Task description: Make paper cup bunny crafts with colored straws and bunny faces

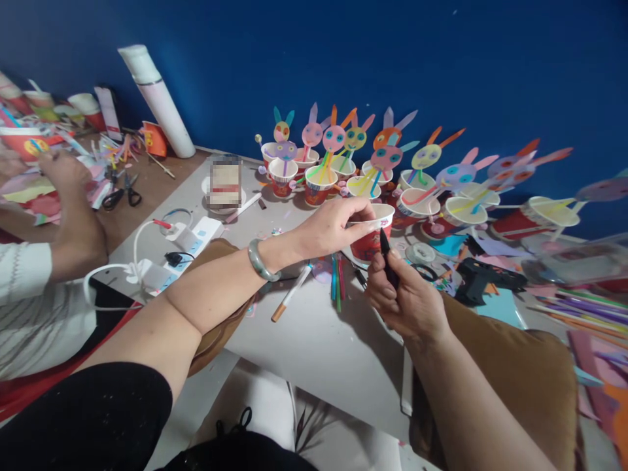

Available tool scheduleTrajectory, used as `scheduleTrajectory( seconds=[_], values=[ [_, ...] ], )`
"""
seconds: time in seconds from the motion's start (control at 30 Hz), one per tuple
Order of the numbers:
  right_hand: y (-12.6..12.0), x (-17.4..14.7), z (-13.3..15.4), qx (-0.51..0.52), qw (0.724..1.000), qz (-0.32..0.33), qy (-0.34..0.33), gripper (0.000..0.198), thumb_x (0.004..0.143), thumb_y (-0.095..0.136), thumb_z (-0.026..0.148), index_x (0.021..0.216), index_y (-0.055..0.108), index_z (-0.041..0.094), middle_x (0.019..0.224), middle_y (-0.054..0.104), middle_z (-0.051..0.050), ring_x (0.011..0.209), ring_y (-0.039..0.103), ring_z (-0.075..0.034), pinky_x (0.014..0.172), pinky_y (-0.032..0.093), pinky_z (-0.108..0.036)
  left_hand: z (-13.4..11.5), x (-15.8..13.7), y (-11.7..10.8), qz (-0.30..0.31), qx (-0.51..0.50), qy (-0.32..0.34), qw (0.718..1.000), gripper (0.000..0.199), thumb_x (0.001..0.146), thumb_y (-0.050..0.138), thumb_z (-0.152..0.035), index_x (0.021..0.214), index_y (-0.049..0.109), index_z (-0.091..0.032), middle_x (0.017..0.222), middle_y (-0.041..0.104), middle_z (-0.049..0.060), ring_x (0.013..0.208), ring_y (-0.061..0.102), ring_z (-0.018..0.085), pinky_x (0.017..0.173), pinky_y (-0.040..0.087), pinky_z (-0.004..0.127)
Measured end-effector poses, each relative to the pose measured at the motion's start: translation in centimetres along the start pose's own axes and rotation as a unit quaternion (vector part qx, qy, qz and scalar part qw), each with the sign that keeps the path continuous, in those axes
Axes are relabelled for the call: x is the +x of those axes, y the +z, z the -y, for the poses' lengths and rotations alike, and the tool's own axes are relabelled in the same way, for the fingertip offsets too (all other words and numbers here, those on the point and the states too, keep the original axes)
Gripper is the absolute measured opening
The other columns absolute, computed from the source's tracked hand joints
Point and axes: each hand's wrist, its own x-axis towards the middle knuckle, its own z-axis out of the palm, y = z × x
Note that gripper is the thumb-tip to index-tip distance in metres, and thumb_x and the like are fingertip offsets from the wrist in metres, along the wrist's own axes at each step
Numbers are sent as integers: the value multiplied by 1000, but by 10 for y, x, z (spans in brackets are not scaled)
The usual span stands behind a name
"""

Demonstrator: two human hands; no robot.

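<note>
Black sleeve (110, 415) with pale specks, smooth grey-green bangle (257, 263) above the left hand (336, 226), bare right forearm (471, 399)

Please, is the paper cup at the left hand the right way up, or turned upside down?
Right way up: the paper cup shows its white rim on top, red side below; the left hand holds the rim.

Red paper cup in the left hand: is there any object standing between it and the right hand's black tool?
No, nothing visible stands between them. The left hand holds the red paper cup near its rim; the black tool in the right hand points toward it. The cups with rabbit figures stand behind.
</note>
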Motion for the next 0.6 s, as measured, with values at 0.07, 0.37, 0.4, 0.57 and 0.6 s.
scheduleTrajectory(
  seconds=[0.07,0.37,0.4,0.57,0.6],
  values=[
    [-2,0,0,-26,1000,2,-9,40,91,64,60,80,53,23,47,35,11,34,16,-5,37,15,-21,2,1,-1,6,2,0,1000,17,95,59,-27,83,57,-17,83,67,2,78,59,12,77,47,28],
    [-25,9,-7,-548,757,-159,-319,36,94,57,55,76,48,25,53,42,5,47,38,-13,49,28,-28,12,7,-11,63,-2,-38,997,15,93,58,-28,87,61,-15,86,67,3,79,58,13,77,45,28],
    [-28,11,-8,-593,713,-173,-333,34,95,56,52,76,48,25,53,44,4,47,40,-13,51,29,-29,12,7,-13,65,9,-38,997,15,94,56,-27,87,61,-15,86,66,3,79,58,12,77,44,28],
    [-34,14,-11,-660,631,-203,-353,28,97,50,49,84,55,24,58,54,0,51,50,-17,53,31,-29,7,5,-16,85,39,-33,995,17,95,47,-24,85,57,-16,86,64,2,82,57,13,81,43,28],
    [-34,14,-12,-663,628,-203,-353,28,97,50,49,85,55,24,58,54,0,51,50,-17,53,31,-29,6,5,-17,92,41,-32,994,17,95,47,-25,85,57,-16,86,64,2,83,57,13,81,43,29]
  ],
)
